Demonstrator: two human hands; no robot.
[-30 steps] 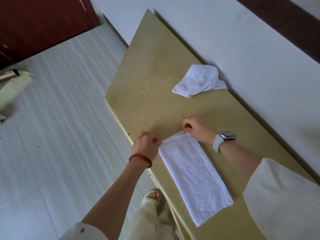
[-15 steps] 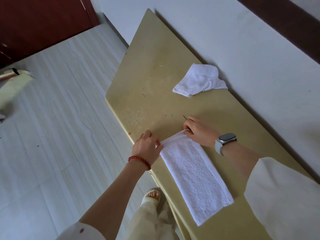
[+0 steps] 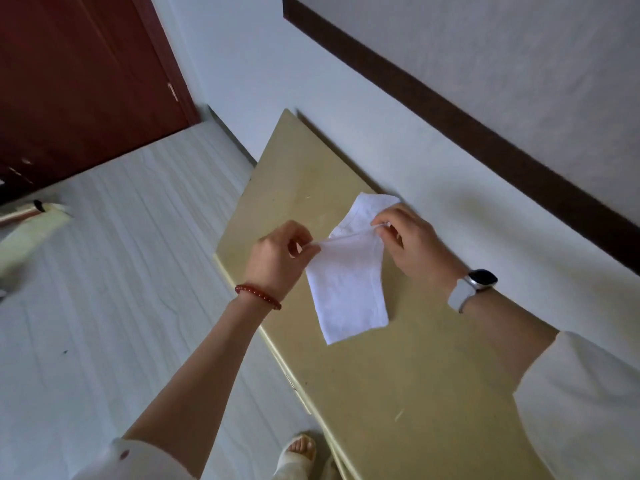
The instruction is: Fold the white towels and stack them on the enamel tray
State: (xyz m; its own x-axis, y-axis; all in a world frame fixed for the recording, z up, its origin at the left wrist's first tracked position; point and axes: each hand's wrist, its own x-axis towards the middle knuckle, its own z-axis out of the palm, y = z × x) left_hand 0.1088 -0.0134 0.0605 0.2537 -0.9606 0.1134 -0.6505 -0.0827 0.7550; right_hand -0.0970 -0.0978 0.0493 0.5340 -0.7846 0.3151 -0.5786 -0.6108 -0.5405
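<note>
A white towel (image 3: pixel 348 289), folded lengthwise, hangs in the air above the yellowish table (image 3: pixel 398 375). My left hand (image 3: pixel 277 258) pinches its upper left corner and my right hand (image 3: pixel 412 244) pinches its upper right corner, so the top edge is stretched between them. Its lower end dangles just over the tabletop. Behind it, a second white towel (image 3: pixel 372 206) lies crumpled near the wall, partly hidden by the held one and my right hand. No enamel tray is in view.
The table runs along a white wall (image 3: pixel 346 98) with a dark wooden strip above. A pale striped floor (image 3: pixel 104 306) lies to the left, with a red-brown door (image 3: pixel 86 81) beyond it and a cream object (image 3: pixel 31 233) at the far left. My sandalled foot (image 3: pixel 298 452) stands by the table edge.
Both hands have lifted the towel's far end off the table and raised it, so it now hangs instead of lying flat. The view has tilted upward.
</note>
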